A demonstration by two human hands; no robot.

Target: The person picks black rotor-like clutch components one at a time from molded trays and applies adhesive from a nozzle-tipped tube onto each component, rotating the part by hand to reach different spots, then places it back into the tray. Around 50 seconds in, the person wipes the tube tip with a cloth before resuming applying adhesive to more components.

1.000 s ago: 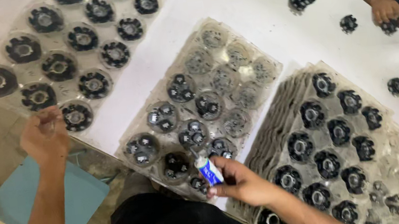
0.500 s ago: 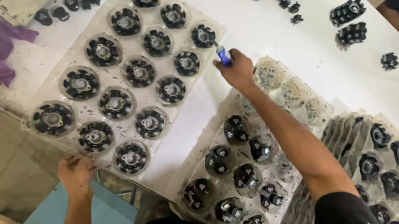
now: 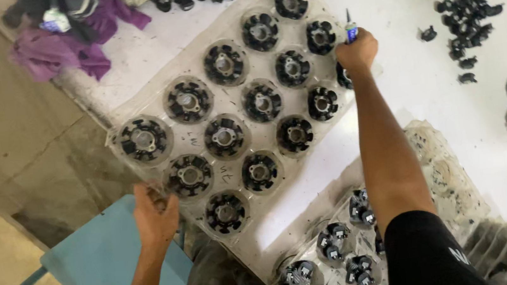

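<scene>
Between the two hands lay a clear, moulded plastic tray (image 3: 135,105) on the white counter (image 3: 426,97), its round pockets each holding a black, ring-shaped motor part with a pale metal centre (image 3: 225,137). Most pockets in view were filled, the parts sitting flat in rows that ran diagonally from the left hand up to the right hand.

The left hand (image 3: 155,214) gripped the near corner of that tray, fingers curled over its edge just beside the nearest filled pockets, where the tray overhung the counter's edge above a light blue stool (image 3: 99,268). The right hand (image 3: 356,53) was clenched around a small blue and white tube with a dark tip (image 3: 351,31), held upright at the far side of the tray; the fist rested over one pocket there, partly hiding the part in it.

Below the right forearm sat a second clear plastic tray (image 3: 446,159), its near pockets holding smaller black wound parts (image 3: 333,241) and its far pockets looking empty. Further right of the right hand, loose black pieces (image 3: 465,16) lay scattered and stacked on the counter. Beyond the left hand, at the far corner, a crumpled purple cloth (image 3: 58,50) lay at the counter's edge.
</scene>
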